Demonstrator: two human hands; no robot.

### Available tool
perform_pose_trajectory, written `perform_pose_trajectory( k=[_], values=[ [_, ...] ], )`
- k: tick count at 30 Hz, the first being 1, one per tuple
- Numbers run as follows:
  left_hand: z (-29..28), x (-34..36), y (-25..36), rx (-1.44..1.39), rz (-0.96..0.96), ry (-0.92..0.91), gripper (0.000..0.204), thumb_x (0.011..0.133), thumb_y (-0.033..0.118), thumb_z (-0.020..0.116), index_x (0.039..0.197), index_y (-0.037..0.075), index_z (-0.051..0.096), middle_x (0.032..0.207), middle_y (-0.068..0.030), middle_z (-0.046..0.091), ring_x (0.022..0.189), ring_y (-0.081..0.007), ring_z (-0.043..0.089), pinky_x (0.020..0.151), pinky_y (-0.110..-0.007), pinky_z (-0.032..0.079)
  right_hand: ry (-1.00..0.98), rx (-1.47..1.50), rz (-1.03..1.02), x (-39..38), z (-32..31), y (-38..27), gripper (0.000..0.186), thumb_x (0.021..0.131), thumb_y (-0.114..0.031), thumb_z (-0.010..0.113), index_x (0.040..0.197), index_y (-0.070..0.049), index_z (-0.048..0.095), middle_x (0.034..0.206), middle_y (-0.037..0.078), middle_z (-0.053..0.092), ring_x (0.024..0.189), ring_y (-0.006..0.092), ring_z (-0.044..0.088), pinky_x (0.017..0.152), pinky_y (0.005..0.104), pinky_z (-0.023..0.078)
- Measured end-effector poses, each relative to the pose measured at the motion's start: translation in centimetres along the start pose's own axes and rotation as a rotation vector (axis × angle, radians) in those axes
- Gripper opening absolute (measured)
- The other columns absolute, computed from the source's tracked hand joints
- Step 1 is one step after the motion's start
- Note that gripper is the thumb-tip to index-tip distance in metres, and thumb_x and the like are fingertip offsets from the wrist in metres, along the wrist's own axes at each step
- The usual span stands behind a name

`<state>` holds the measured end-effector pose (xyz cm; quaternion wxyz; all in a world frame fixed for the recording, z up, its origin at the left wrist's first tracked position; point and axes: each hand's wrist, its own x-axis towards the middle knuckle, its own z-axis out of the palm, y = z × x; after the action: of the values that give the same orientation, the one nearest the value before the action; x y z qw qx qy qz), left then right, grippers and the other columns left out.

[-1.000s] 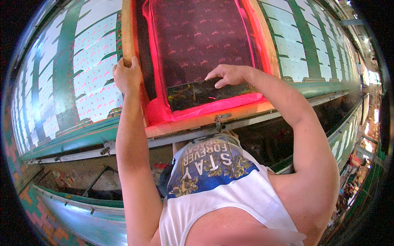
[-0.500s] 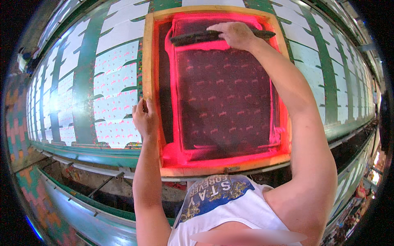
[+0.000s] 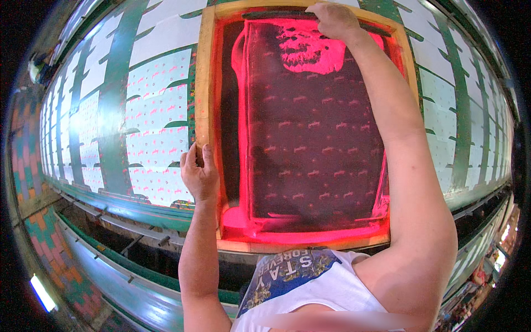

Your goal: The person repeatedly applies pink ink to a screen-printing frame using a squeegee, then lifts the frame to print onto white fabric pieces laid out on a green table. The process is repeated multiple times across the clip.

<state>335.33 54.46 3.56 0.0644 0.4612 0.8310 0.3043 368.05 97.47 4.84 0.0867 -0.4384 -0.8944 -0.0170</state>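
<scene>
In front of me lies a wooden-framed printing screen, its dark mesh showing rows of small pale motifs. My left hand grips the frame's left rail, thumb and fingers at its edge. At the far end of the screen, my right hand is closed on a dark squeegee lying crosswise along the far rail. My fingers and forearm cover part of it. Just nearer than the squeegee, a thick uneven patch of bright pink ink sits on the mesh. More pink ink lines the frame's inner edges.
A long green printing table runs left and right under the screen. White panels with small pink prints lie on it at the left, others at the right. A metal rail follows the near edge. Someone is at the far left.
My right hand has pushed the squeegee away from me to the far rail. A pink ink patch now shows on the mesh nearer than it. My left hand stays on the frame.
</scene>
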Motion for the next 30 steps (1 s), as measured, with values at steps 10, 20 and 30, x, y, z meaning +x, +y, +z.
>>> perform_pose_trajectory(
  k=[10,20,30],
  values=[
    [-0.5,0.1,0.3,0.019,0.011,-0.023,0.047,0.111,0.044,0.070,0.125,0.000,0.078,0.104,-0.0170,0.071,0.100,-0.0364,0.070,0.090,-0.049,0.055,-0.176,0.057,-0.059,-9.5,-3.9,-6.3,0.048,0.087,-0.008,0.065,0.132,-0.015,0.080,0.124,0.016,0.080,0.115,0.0383,0.077,0.100,0.0534,0.063],
    [-0.3,0.0,-0.1,0.076,0.044,-0.023,0.055,0.109,0.051,0.064,0.131,0.001,0.075,0.122,-0.0254,0.074,0.120,-0.0462,0.069,0.102,-0.057,0.056,-0.239,0.150,0.008,-28.1,-8.1,-18.9,0.043,0.083,-0.003,0.068,0.122,-0.015,0.081,0.110,0.012,0.078,0.110,0.0366,0.076,0.095,0.0525,0.063],
    [-0.7,0.0,-0.2,0.076,0.068,-0.079,0.055,0.109,0.052,0.062,0.128,0.001,0.074,0.127,-0.0238,0.073,0.120,-0.0458,0.070,0.102,-0.058,0.057,-0.163,0.136,0.024,-44.6,-9.9,-30.9,0.034,0.085,-0.011,0.072,0.118,-0.015,0.082,0.104,0.010,0.075,0.103,0.0325,0.075,0.092,0.0473,0.061]
  ],
)
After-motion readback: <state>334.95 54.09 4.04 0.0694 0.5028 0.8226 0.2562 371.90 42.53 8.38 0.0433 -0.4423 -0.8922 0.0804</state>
